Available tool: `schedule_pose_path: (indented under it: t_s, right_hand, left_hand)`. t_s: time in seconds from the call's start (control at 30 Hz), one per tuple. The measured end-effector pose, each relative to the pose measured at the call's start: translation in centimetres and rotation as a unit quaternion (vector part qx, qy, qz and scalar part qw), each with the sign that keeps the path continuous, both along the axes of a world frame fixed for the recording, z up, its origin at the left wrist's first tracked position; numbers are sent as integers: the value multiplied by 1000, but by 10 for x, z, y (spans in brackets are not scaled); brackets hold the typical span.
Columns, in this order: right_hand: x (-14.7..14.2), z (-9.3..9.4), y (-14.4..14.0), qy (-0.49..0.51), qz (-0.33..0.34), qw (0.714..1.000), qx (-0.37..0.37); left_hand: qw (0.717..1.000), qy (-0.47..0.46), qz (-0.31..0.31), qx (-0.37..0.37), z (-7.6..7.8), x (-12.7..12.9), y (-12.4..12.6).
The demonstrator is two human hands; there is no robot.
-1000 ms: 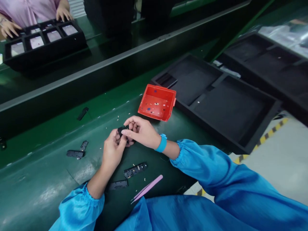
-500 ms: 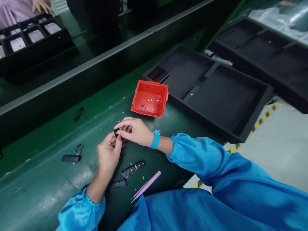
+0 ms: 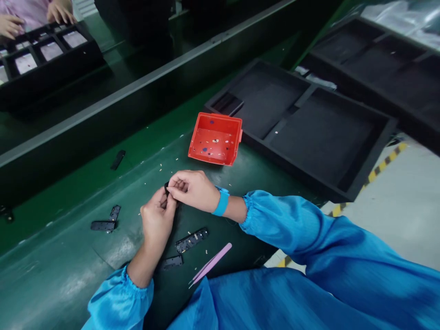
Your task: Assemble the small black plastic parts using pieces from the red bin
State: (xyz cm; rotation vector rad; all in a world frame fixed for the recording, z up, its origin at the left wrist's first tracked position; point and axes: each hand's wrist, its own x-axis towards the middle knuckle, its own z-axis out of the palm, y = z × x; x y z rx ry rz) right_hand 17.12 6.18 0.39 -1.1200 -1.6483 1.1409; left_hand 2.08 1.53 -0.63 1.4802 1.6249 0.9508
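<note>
A small black plastic part [image 3: 167, 188] is pinched in my left hand [image 3: 156, 217], mostly hidden by the fingers. My right hand [image 3: 195, 190] meets it from the right, thumb and forefinger pressed together at the part's edge; anything between those fingertips is too small to make out. Below my hands lie a black part with small metal pieces [image 3: 191, 240] and a shorter black part [image 3: 172, 262]. Pink tweezers [image 3: 213, 262] rest to their right. Two black parts [image 3: 103, 225] touch each other on the left, and a single black part [image 3: 118, 160] lies farther back.
Just beyond my hands stands a red bin [image 3: 215, 140] holding tiny scraps. A large black divided tray [image 3: 330, 137] sits to its right, with another black tray [image 3: 378, 68] behind. Past the ledge [image 3: 147, 82], a co-worker's hands touch a black compartment tray [image 3: 51, 68].
My right hand's fingers have curled in and shifted slightly over the black part. The co-worker's second hand has come into view. The whole view has shifted slightly.
</note>
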Motion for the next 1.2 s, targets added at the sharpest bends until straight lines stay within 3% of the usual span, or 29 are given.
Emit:
schedule_pose_path:
  t_s: [0.63, 0.97, 1.03, 1.2]
  right_hand:
    - [-2, -9, 6, 62, 45, 993, -86]
    - [-2, -9, 3, 40, 21, 998, -47]
    - [-4, -11, 3, 43, 8, 998, -48]
    - [-7, -12, 6, 73, -28, 995, -56]
  left_hand:
    - [995, 101, -13, 12, 8, -1, 0]
    - [988, 150, -16, 47, 9, 1, -3]
    - [992, 123, -9, 32, 9, 2, -2]
    - [991, -100, 31, -77, 8, 3, 4]
